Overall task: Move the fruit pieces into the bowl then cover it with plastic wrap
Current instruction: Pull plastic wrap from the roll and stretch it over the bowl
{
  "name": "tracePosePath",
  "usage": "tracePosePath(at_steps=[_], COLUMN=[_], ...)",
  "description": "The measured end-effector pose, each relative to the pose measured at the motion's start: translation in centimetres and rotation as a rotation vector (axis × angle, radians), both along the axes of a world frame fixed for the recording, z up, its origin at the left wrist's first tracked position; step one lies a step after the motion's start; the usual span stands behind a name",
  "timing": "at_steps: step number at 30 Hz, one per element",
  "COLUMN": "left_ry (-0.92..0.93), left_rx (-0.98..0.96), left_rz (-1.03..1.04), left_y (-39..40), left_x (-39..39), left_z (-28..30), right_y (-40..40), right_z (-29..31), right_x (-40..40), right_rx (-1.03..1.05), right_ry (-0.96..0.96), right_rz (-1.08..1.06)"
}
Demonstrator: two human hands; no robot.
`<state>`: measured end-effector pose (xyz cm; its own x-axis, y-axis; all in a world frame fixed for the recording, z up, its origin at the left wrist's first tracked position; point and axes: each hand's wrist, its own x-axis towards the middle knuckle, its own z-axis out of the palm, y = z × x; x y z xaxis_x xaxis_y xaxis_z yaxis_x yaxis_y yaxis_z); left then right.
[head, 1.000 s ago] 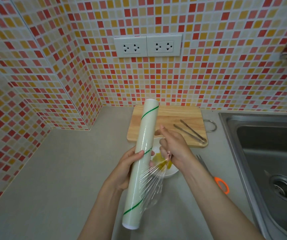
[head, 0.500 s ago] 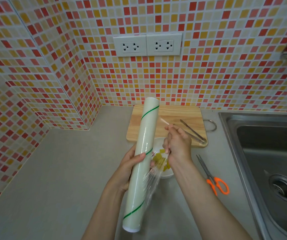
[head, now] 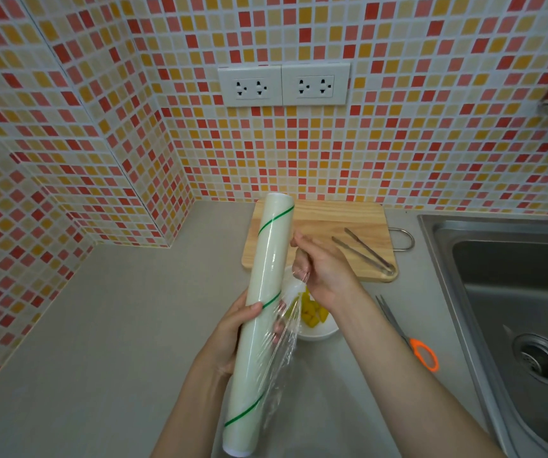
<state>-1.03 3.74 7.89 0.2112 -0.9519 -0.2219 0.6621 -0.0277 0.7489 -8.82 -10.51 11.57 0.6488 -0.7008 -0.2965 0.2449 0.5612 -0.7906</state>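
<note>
A long white roll of plastic wrap (head: pixel 259 325) with green stripes stands tilted above the counter. My left hand (head: pixel 233 338) grips it around the middle. My right hand (head: pixel 322 272) pinches the loose edge of the clear film (head: pixel 282 345), which stretches crumpled from the roll to my fingers. Below the hands sits a white bowl (head: pixel 319 333) with yellow fruit pieces (head: pixel 312 314) inside, partly hidden by the roll and my right wrist.
A wooden cutting board (head: pixel 332 223) lies behind the bowl with metal tongs (head: pixel 365 252) on it. Orange-handled scissors (head: pixel 411 338) lie right of the bowl. A steel sink (head: pixel 513 292) fills the right side. Tiled walls close the back and left.
My right hand has shifted its pinch on the film's edge, rising toward the board and then pulling a wider crumpled sheet off the roll. The roll has stayed nearly still in my left hand.
</note>
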Motion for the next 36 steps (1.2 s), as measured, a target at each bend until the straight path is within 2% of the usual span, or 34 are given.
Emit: tracePosePath(at_steps=[7,10,14,17,22,27,33,36], left_ry=[0.064,0.030,-0.090,-0.178,-0.259,-0.246,-0.323,-0.300], left_rx=[0.005,0.045,0.050,0.088,0.164,0.222,0.292,0.322], left_rz=[-0.023,0.072,0.134,0.086,-0.020,-0.090,0.034,0.055], left_y=[-0.3,-0.4,-0.8,-1.2,-2.2,-2.7,-2.6,-2.4], left_x=[-0.7,-0.7,0.2,0.8,0.4,-0.2,0.1,0.4], left_z=[-0.2,-0.8,-1.1,-0.7,-0.1,0.6,0.1,-0.4], right_y=[0.8,1.1,1.3,0.6,-1.2,-2.3,-3.8,-3.9], right_z=[-0.3,0.0,0.3,0.1,-1.4,-2.5,-2.4,-2.7], right_x=[0.3,0.0,-1.0,-1.7,-3.3,-5.3,-6.9,-7.2], right_rx=[-0.038,-0.081,-0.350,-0.630,-0.939,-0.986,-1.005,-0.993], right_ry=[0.053,0.047,0.067,0.300,0.612,0.858,0.902,0.898], right_rz=[-0.326,-0.462,-0.574,-0.638,-0.614,-0.562,-0.572,-0.549])
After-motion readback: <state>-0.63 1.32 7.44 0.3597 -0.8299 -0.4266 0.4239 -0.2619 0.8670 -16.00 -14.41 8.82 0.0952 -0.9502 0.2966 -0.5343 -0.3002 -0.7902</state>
